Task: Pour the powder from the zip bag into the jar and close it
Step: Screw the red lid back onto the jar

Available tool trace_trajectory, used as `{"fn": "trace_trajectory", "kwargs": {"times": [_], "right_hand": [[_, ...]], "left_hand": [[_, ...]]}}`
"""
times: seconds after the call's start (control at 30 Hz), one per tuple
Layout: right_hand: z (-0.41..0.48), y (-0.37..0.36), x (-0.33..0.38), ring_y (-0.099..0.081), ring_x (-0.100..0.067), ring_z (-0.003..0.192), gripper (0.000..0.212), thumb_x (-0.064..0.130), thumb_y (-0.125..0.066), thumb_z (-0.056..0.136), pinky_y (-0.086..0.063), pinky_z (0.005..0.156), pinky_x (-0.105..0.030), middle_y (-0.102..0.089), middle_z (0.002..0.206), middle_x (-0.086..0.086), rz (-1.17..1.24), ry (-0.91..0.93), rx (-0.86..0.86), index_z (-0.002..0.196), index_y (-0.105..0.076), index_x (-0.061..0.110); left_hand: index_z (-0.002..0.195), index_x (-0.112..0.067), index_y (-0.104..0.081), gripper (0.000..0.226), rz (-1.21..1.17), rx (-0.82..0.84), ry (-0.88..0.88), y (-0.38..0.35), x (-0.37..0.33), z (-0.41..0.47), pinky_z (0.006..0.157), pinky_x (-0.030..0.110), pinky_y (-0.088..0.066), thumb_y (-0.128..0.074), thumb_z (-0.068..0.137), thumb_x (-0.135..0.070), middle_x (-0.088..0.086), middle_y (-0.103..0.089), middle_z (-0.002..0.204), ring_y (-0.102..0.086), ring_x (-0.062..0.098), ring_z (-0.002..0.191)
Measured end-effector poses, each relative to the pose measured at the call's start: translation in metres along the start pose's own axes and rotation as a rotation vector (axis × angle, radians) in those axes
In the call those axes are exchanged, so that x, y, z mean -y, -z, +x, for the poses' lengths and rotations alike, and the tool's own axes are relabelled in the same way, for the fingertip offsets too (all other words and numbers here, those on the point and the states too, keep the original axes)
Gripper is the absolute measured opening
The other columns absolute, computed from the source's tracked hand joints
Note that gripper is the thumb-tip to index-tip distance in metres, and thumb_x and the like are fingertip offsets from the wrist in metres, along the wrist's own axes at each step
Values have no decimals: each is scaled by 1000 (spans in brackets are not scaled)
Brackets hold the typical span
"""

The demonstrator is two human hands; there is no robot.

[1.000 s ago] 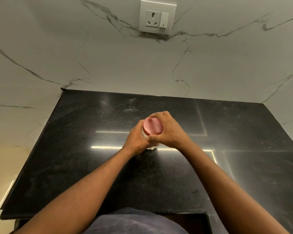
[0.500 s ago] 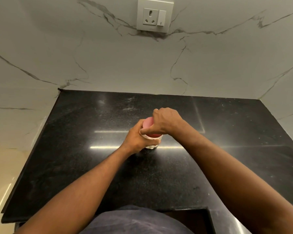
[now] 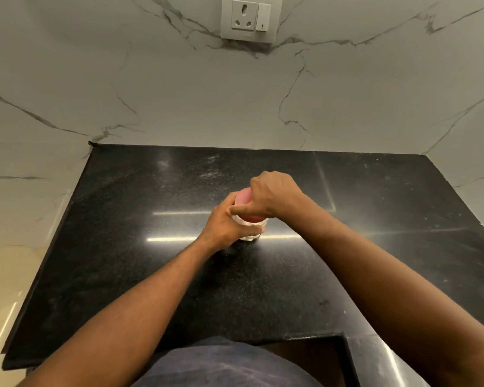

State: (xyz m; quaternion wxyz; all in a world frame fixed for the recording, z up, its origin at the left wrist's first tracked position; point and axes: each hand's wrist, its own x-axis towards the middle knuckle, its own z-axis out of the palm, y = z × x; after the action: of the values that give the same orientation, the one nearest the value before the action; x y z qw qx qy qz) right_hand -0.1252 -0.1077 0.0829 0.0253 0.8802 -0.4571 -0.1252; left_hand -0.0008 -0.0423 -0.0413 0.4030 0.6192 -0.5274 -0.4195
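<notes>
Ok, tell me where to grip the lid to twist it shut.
Grip the lid by its round rim, coming from above, as the right hand does. The jar stands upright on the counter, so the rim faces up; the left hand steadies the body.

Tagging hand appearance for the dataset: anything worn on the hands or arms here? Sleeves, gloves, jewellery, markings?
Both the left hand and the right hand are bare: no gloves, and no rings, watch or bands show. Both forearms are uncovered up to the frame edge, so no sleeves are in view. No markings or tattoos can be made out. The only clothing visible is a dark blue-grey garment at the bottom centre of the picture.
</notes>
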Motion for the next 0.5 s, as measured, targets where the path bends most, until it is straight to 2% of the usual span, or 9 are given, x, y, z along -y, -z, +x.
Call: {"fn": "trace_trajectory", "kwargs": {"times": [0.07,0.1,0.13,0.17,0.2,0.27,0.33,0.43,0.5], "right_hand": [[-1,-1,4,-54,-18,55,91,97,-35,78,-46,57,-31,-53,62,-1,-97,-23,-55,83,-66,12],[-2,-2,4,-57,-19,60,94,97,-35,78,-47,60,-32,-59,68,-3,-99,-4,-67,92,-69,11],[-3,-2,2,-64,-22,72,93,95,-41,78,-51,67,-35,-68,85,-5,-60,32,-44,111,-70,13],[-4,-1,0,-69,-26,93,90,88,-54,78,-55,77,-38,-70,112,-7,2,93,26,135,-61,19],[-4,1,-2,-66,-28,112,89,75,-69,78,-56,88,-41,-62,136,-7,61,175,117,151,-47,28],[-6,5,-5,-61,-27,123,91,45,-84,77,-56,94,-40,-52,149,-5,103,288,199,156,-39,39],[-5,6,-7,-63,-22,110,82,37,-83,76,-54,82,-34,-63,137,-3,95,286,113,151,-48,38],[0,3,-2,-67,-22,85,66,67,-72,78,-47,63,-30,-73,97,-2,112,66,4,125,-70,21],[2,-1,5,-65,-23,71,75,83,-55,82,-51,59,-31,-63,73,-2,130,-107,-28,100,-72,12]], "left_hand": [[134,-55,-48,97,-14,12,1,0,2,0,84,25,-55,-99,51,-54,-24,-66,124,-62,2,113],[136,-51,-49,99,-13,20,-5,0,2,1,86,26,-56,-99,51,-56,-22,-66,125,-63,4,115],[137,-48,-49,98,-3,30,-14,1,3,1,87,24,-55,-99,52,-58,-22,-66,125,-64,4,115],[135,-47,-49,97,12,39,-16,2,3,1,88,21,-55,-99,52,-58,-22,-66,123,-65,1,114],[133,-48,-49,96,21,40,-4,3,3,0,87,17,-54,-99,52,-57,-23,-64,122,-64,-5,111],[122,-60,-46,91,9,29,29,4,1,-2,78,6,-51,-101,49,-53,-27,-62,118,-61,-21,102],[116,-68,-45,88,3,14,24,4,0,-3,69,0,-48,-100,49,-55,-30,-62,116,-58,-28,100],[118,-70,-46,87,-9,-13,16,0,-2,-5,79,13,-50,-98,49,-60,-28,-65,119,-63,-8,108],[111,-78,-44,86,-36,-19,34,-1,-1,-5,78,13,-48,-97,44,-67,-31,-64,117,-61,-9,108]]}}
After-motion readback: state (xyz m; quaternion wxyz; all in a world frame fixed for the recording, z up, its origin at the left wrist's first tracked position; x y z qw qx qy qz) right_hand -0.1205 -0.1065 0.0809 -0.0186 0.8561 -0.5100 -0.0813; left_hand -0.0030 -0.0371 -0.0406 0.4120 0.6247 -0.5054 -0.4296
